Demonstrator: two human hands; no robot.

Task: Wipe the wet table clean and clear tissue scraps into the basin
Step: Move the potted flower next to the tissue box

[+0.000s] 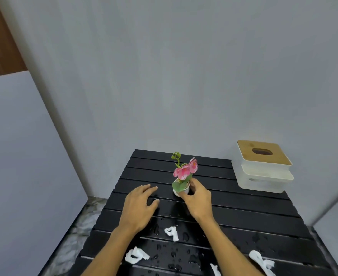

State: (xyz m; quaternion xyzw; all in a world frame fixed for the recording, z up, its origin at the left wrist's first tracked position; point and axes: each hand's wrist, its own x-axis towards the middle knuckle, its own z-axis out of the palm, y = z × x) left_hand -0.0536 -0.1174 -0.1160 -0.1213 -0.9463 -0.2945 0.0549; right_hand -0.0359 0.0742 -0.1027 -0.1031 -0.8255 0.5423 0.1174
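Black slatted bench (244,214): set against a grey wall, surface beaded with water drops across its near half.

Small potted flower (182,183): pink blooms, green leaves, white pot; stands upright near the middle of the bench, toward the far side.

Right hand (199,200): thumb and fingers wrapped around the white pot from the right, gripping it.

Left hand (139,208): open, palm down, fingers spread, resting flat on the bench just left of the pot and apart from it.

Tissue scraps, white, crumpled, all on the wet near part of the bench: one (172,233) between the two forearms; one (136,255) at near left, beside the left forearm; one (215,269) at the near edge; one long scrap (260,261) at near right.

White box with wooden lid (262,166): far right corner of the bench, oval slot in the lid, seated on a wider white base.
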